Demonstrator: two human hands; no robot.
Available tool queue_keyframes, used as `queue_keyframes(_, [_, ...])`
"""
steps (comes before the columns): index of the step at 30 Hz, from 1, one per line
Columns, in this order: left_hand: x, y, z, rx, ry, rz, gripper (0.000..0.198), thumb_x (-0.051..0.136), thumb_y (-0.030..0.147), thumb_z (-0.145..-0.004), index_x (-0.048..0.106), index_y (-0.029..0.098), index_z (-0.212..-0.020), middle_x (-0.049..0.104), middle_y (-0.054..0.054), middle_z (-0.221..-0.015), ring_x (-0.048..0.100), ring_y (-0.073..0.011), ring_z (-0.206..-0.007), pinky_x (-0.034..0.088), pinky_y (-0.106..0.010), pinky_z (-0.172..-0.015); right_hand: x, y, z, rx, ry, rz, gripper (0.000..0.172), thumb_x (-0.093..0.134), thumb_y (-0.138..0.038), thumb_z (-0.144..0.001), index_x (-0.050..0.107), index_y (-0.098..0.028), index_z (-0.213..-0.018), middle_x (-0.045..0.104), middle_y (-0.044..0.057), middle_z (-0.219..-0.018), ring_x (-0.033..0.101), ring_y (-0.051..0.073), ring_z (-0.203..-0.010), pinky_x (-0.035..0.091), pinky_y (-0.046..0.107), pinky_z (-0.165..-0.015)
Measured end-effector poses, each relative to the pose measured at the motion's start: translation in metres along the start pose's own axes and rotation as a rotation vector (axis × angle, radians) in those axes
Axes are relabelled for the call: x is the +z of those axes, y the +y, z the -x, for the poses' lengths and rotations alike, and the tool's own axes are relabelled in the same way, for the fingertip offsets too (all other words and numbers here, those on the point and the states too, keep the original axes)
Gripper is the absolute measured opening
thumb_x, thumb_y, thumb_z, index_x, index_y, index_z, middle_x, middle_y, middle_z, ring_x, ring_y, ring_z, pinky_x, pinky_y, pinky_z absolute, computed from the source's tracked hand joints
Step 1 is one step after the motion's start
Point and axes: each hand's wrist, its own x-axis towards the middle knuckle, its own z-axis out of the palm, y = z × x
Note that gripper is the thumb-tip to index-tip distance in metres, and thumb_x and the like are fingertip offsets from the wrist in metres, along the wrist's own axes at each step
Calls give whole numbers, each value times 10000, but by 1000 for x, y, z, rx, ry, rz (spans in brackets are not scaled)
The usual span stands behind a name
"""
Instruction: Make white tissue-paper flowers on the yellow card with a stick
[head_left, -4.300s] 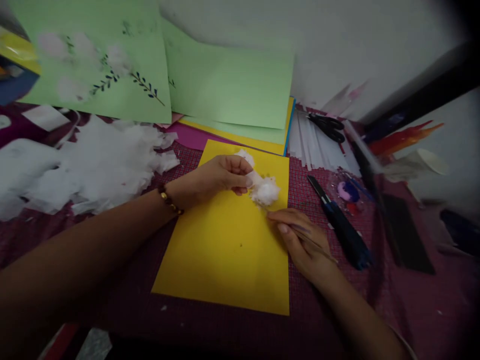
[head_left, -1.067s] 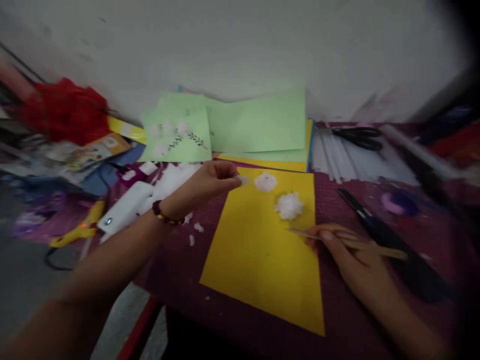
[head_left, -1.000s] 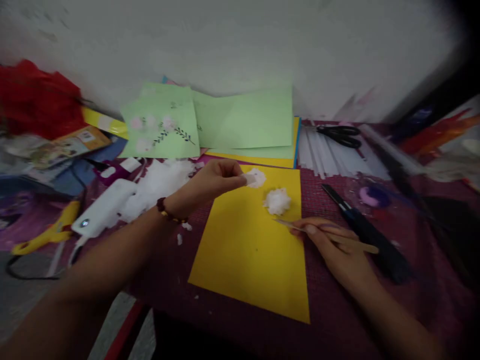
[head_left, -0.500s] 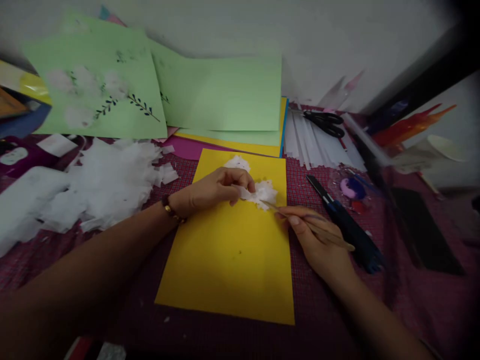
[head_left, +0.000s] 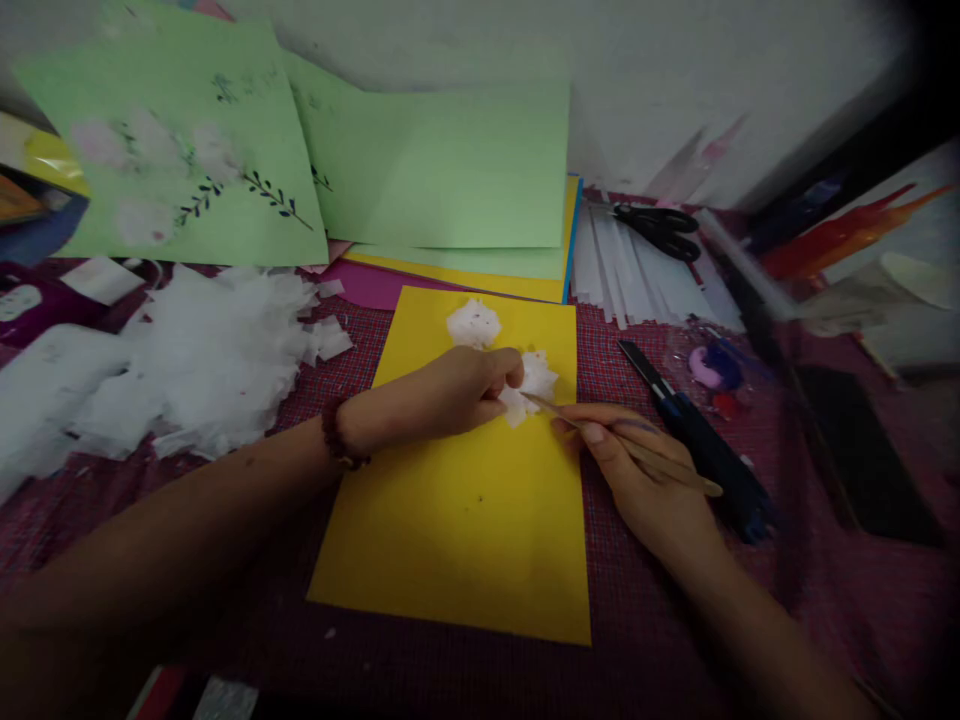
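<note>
A yellow sheet of card lies in front of me, with a white paper flower near its top edge. A second white paper flower sits lower and to the right, a white tissue piece at its lower left. My left hand is turned with its back up, its thumb and fingers pinched at that tissue piece. A thin wooden stick is gripped like a pen in my right hand. Its pointed tip touches the tissue at the second flower.
A heap of white tissue pieces lies left. Behind stand green cards, one decorated with flowers and leaf sprigs. On the right are a box cutter, black scissors, white paper strips and a clear packet of coloured bits.
My left hand has rolled over and shifted slightly right, so more of the upper flower shows. The tissue piece is now down at the second flower. The stick tip stays there.
</note>
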Motion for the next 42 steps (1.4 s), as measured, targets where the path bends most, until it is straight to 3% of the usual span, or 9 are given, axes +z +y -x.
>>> queue_keyframes(6, [3,-1,1,-38,24,20,117,524,99,-749,531,152,-854,576,14,-698,487,-92,-601,331,-204,-560,-3,-5,7,-35,80,-66,161,534,-247,-915,694,-254,-909,721,-8,-853,674,132,-773,549,252,-682])
queue_keyframes(15, [8,-4,-1,-26,61,51,101,529,82,-736,536,142,-817,545,22,-651,457,-85,-573,309,-211,-551,3,7,13,-246,-74,109,175,535,-186,-906,654,-252,-1015,703,11,-965,638,155,-954,516,310,-845])
queue_keyframes(24, [14,-10,-1,-142,262,232,31,541,114,-770,551,139,-754,509,41,-626,429,-68,-576,310,-200,-545,5,8,17,-455,-210,348,312,473,-128,-923,549,-228,-1209,650,50,-1107,579,187,-1070,471,376,-935])
queue_keyframes(28, [13,-12,-1,-153,258,266,35,553,109,-759,552,137,-737,503,42,-622,427,-66,-577,312,-199,-544,7,9,16,-577,-269,423,368,396,-124,-944,497,-194,-1291,662,61,-1136,564,214,-1088,424,440,-991])
queue_keyframes(31, [12,-12,0,-147,245,263,32,552,118,-758,551,141,-737,513,40,-624,434,-70,-580,318,-201,-549,10,8,16,-635,-242,456,351,363,-123,-956,522,-202,-1259,684,59,-1098,582,221,-1051,433,455,-968])
queue_keyframes(34, [11,-11,2,-159,239,299,16,551,144,-764,549,146,-748,519,41,-625,449,-74,-582,328,-199,-551,11,5,18,-583,-209,440,308,445,-112,-929,559,-203,-1200,684,66,-1065,604,209,-1012,465,425,-936])
queue_keyframes(37, [11,-9,4,-206,227,372,25,546,167,-767,550,144,-756,527,36,-634,463,-78,-584,339,-193,-542,6,-2,21,-478,-92,310,205,503,-138,-909,617,-211,-1063,689,50,-958,630,188,-908,509,356,-807])
queue_keyframes(39, [13,-8,4,-227,214,407,44,546,187,-773,556,144,-768,532,32,-644,466,-80,-587,343,-189,-535,2,-6,21,-341,9,130,168,476,-175,-928,639,-212,-924,676,29,-833,634,163,-790,507,303,-692])
queue_keyframes(42, [12,-10,3,-232,191,460,80,559,222,-775,556,142,-775,523,29,-654,463,-78,-587,348,-187,-527,-2,-7,17,-59,132,-191,242,446,-267,-952,618,-204,-794,621,2,-682,603,136,-641,478,261,-586])
